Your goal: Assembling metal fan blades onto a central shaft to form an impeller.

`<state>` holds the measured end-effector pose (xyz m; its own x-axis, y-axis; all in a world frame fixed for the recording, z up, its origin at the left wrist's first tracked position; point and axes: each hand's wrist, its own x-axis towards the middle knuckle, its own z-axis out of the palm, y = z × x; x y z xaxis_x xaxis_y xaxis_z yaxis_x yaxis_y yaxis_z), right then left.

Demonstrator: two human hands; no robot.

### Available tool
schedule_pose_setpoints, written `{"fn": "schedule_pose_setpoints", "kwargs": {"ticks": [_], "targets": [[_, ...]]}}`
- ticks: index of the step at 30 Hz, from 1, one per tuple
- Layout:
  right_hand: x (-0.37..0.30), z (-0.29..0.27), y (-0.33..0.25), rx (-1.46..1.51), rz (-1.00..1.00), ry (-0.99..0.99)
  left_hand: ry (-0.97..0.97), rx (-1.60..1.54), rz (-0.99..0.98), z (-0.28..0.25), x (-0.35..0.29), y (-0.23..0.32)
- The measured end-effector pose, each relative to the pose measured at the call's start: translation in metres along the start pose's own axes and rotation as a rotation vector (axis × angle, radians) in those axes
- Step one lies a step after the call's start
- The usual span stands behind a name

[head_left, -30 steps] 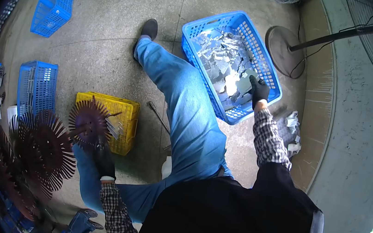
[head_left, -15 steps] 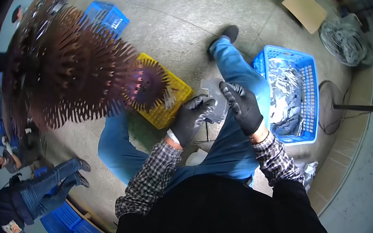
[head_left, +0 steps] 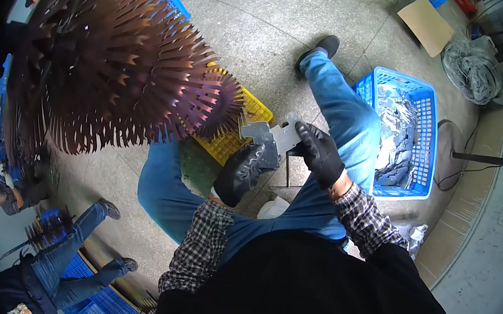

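Note:
My left hand point(head_left: 239, 173), in a black glove, is closed on a flat grey metal plate point(head_left: 257, 131) with notched edges. My right hand point(head_left: 321, 155), gloved in black too, pinches a lighter metal plate point(head_left: 286, 136) with cut-out edges. The two plates meet or overlap between my hands, above the gap between my knees; whether they touch cannot be made out. To the left of my hands, a large rack of brown, finger-like metal strips point(head_left: 130, 73) fans out in tiers, its nearest tier close to the left plate.
A yellow crate point(head_left: 256, 108) stands partly behind the rack. At my right knee, a blue basket point(head_left: 430, 141) holds many metal plates point(head_left: 397, 137). A cardboard sheet point(head_left: 426, 25) and a wire bundle point(head_left: 474, 70) lie far right. Another person's legs point(head_left: 86, 231) show at lower left.
The plates, earlier roughly lined up between my hands, now spread apart sideways. My left hand has moved down and slightly left. The rack of brown strips has turned and sits differently in view.

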<state>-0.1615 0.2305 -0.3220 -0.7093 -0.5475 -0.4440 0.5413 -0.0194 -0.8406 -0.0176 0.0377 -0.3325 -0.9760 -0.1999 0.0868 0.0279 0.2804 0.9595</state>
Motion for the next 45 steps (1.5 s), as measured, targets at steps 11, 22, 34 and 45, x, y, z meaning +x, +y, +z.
{"fn": "schedule_pose_setpoints", "kwargs": {"ticks": [11,22,34,45], "targets": [[0.017,-0.011,-0.004,-0.992,-0.144,-0.847,-0.474,0.282,0.028,-0.029,0.017,0.019],[0.082,-0.023,0.061,-1.269,-0.352,-0.804,-0.472,0.268,0.139,-0.049,0.028,-0.013],[0.181,0.016,0.14,-1.034,-0.047,0.107,-0.536,0.834,0.061,-0.097,0.055,-0.108],[0.183,0.033,0.138,-1.102,-0.017,0.052,-0.379,0.924,0.107,-0.094,0.07,-0.137]]}}
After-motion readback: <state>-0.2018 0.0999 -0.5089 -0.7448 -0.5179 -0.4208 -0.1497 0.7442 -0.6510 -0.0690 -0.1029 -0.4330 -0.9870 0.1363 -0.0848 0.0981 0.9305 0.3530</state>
